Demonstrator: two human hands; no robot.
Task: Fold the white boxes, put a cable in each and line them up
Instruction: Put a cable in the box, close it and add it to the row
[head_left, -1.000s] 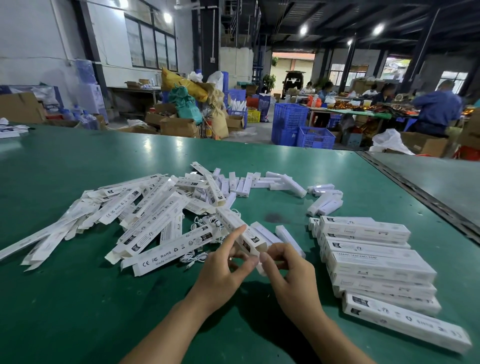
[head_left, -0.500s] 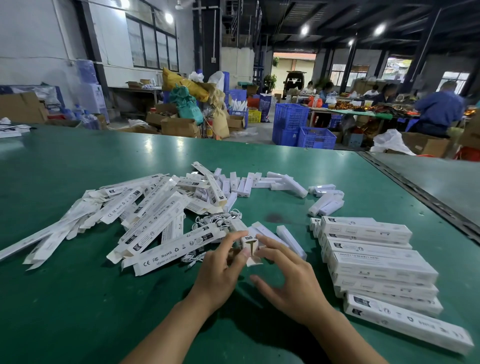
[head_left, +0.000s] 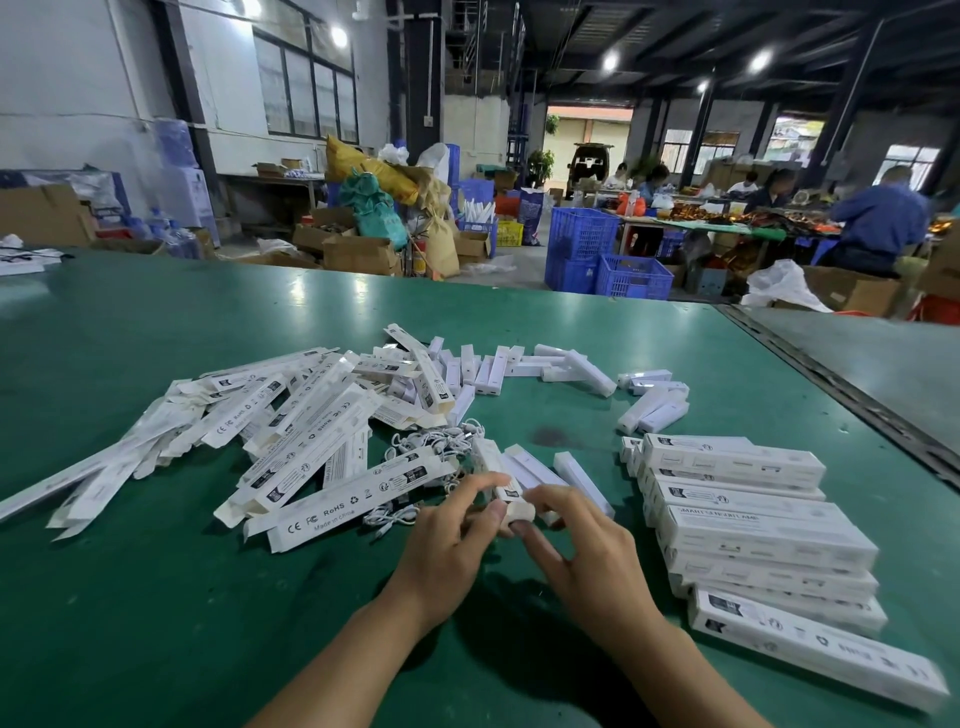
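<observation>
On the green table (head_left: 156, 597) a small white box (head_left: 498, 470) points away from me. My left hand (head_left: 447, 540) pinches its near end between thumb and fingers. My right hand (head_left: 582, 551) presses fingertips on the end flap (head_left: 519, 512) of that box. White cables (head_left: 431, 436) lie tangled just behind the box. A heap of flat unfolded white boxes (head_left: 291, 436) spreads to the left. Several long finished boxes (head_left: 753, 525) lie side by side in a row at the right.
Small white folded boxes (head_left: 652, 405) are scattered at the back of the heap. A metal seam (head_left: 841, 395) runs along the table's right edge. Beyond the table stand blue crates (head_left: 602, 260), cardboard boxes, and people at a far bench.
Both hands have turned the small box so its near end faces me. The right hand's fingers have come down on the end flap, which now lies folded over.
</observation>
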